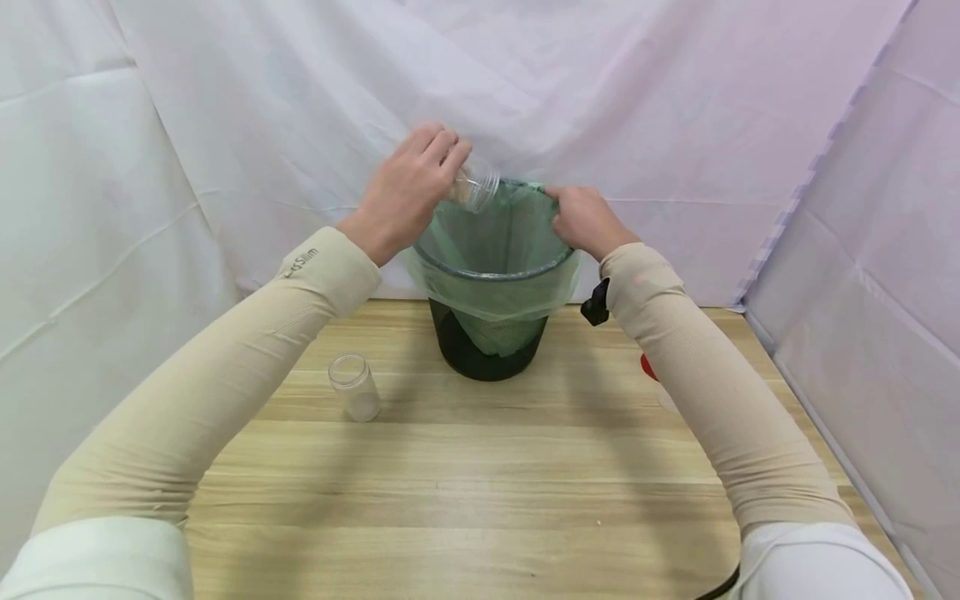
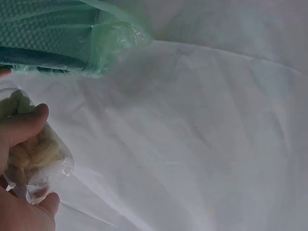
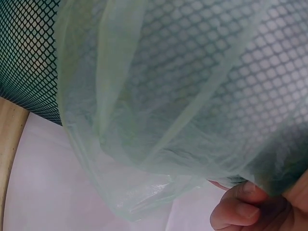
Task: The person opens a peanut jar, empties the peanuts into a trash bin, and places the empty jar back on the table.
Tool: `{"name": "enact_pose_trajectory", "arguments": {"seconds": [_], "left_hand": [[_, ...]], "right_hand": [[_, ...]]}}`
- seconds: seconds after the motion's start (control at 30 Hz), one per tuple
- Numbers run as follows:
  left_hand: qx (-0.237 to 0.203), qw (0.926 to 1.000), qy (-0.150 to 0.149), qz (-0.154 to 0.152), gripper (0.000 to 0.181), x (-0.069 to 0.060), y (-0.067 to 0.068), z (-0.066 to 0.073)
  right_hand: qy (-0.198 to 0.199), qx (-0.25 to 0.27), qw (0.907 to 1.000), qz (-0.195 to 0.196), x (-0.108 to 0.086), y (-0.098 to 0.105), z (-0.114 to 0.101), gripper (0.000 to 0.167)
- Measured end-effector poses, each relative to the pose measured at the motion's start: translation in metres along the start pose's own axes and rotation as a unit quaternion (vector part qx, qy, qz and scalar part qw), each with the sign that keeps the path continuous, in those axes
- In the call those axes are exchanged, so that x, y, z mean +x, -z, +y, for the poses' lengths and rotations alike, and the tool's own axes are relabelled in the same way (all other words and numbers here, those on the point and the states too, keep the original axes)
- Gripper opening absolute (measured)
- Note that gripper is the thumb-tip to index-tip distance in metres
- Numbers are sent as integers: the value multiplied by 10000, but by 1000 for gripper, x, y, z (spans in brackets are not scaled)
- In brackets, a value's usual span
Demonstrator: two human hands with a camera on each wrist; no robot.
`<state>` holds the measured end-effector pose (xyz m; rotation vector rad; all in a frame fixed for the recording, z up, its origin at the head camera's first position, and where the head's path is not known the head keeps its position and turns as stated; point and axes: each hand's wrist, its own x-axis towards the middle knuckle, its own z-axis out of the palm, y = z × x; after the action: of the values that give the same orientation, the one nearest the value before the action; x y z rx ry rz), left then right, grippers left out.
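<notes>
My left hand [image 1: 411,187] grips a clear plastic jar [image 1: 476,185], tipped with its mouth toward the bin, above the bin's left rim. Tan pieces that look like unshelled peanuts [image 2: 44,150] lie inside it in the left wrist view. A black mesh trash can [image 1: 480,367] stands upright at the back of the table. Its green bag [image 1: 498,296] lines the inside and folds over the rim. With curled fingers, my right hand [image 1: 588,221] holds the can's rim and bag at the right; in the right wrist view the fingers [image 3: 236,211] show below the bag.
A second clear jar [image 1: 355,390], lidless, stands upright on the wooden table [image 1: 450,492] to the left. Something with a red top [image 1: 648,367] is mostly hidden behind my right forearm. White cloth [image 1: 525,75] hangs behind the can and along both sides.
</notes>
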<state>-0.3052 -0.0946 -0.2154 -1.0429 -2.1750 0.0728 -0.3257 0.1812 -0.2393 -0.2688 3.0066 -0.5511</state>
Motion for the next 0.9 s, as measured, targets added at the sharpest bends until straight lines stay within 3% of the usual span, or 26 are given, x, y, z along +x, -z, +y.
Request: {"name": "enact_pose_trajectory", "arguments": {"seconds": [0.4, 0.9], "left_hand": [[573, 9957, -411, -605, 52, 1, 9, 3], [742, 9947, -376, -609, 55, -1, 17, -2]], "right_hand": [[6, -23, 10000, 16, 2, -2, -7, 69], [63, -31, 10000, -6, 5, -4, -11, 69]]}}
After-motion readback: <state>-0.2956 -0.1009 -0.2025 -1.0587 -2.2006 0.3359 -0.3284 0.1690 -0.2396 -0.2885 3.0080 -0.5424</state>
